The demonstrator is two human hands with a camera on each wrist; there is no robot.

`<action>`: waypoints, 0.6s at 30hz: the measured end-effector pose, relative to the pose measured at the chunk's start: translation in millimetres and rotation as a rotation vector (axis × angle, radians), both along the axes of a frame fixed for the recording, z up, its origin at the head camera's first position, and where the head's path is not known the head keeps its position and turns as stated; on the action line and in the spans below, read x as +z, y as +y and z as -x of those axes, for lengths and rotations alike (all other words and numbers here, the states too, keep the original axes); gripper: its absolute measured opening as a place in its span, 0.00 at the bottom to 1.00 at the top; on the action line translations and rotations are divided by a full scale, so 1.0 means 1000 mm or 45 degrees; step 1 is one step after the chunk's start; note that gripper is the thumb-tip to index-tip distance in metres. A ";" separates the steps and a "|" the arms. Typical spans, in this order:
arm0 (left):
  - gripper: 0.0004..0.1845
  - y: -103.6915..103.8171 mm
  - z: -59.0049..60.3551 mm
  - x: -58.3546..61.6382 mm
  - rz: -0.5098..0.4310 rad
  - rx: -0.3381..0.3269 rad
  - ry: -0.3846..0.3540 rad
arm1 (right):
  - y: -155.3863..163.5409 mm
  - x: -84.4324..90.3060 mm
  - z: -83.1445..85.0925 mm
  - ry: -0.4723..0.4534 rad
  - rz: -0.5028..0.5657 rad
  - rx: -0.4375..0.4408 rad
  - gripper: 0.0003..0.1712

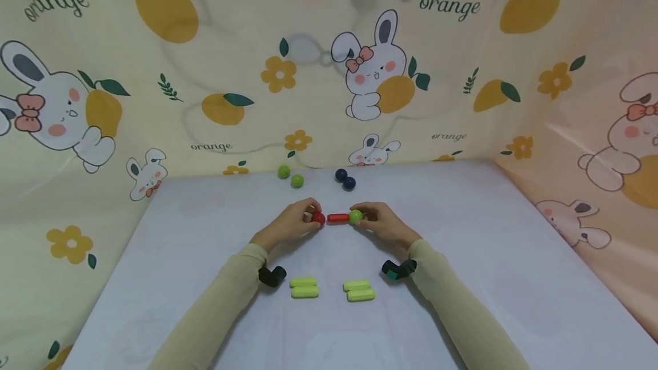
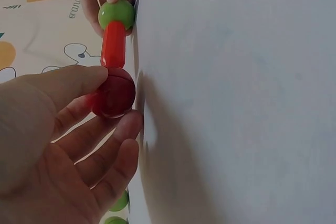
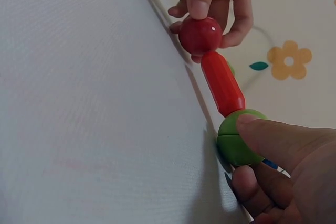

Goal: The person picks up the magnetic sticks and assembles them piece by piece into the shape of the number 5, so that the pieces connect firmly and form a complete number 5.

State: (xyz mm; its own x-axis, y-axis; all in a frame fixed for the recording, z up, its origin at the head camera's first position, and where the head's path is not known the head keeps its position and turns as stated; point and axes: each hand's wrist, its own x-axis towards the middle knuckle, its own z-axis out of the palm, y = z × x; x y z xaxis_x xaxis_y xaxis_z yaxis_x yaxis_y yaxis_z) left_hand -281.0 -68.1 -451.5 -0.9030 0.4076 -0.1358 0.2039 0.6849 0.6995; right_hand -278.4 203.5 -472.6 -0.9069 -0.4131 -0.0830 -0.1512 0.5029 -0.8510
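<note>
My left hand [image 1: 291, 221] pinches a dark red ball [image 2: 115, 94] between thumb and fingers. Opposite it, my right hand [image 1: 384, 222] pinches a green ball [image 3: 239, 139] that has a seam around its middle. A red rod [image 1: 337, 218] lies in line between the two balls. One end of the rod meets the green ball. In the head view a small gap shows between its other end and the red ball; from the wrist views I cannot tell whether they touch. Both hands are low over the middle of the white table [image 1: 462, 233].
Two green balls [image 1: 290, 176] and two dark blue balls [image 1: 345, 179] sit near the table's back edge. Closer to me, between the forearms, lie a left pair of yellow-green rods [image 1: 304, 288] and a right pair of yellow-green rods [image 1: 359, 290]. A printed cloth [image 1: 231, 61] hangs behind.
</note>
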 end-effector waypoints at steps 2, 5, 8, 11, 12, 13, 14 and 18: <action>0.15 0.002 0.001 -0.001 -0.009 -0.015 0.005 | 0.000 0.000 0.000 0.001 -0.002 0.001 0.26; 0.14 0.003 0.001 -0.002 -0.010 -0.025 0.016 | 0.000 0.001 0.001 0.009 -0.009 0.005 0.26; 0.13 0.004 0.001 -0.001 -0.013 -0.024 0.017 | 0.000 0.002 0.002 0.019 -0.017 0.007 0.26; 0.13 0.004 -0.001 0.001 -0.016 -0.019 0.006 | 0.000 0.002 0.002 0.019 -0.020 -0.005 0.26; 0.14 0.004 -0.001 0.002 -0.019 -0.019 0.003 | 0.000 0.001 0.002 0.023 -0.023 -0.004 0.26; 0.14 0.003 -0.002 0.002 -0.018 -0.019 0.001 | 0.000 0.001 0.002 0.022 -0.022 -0.008 0.26; 0.14 0.003 -0.002 0.003 -0.023 -0.019 -0.004 | 0.000 0.001 0.001 0.024 -0.022 -0.005 0.26; 0.16 -0.003 -0.005 0.002 -0.034 -0.026 -0.006 | 0.000 0.000 -0.001 0.026 -0.023 0.008 0.26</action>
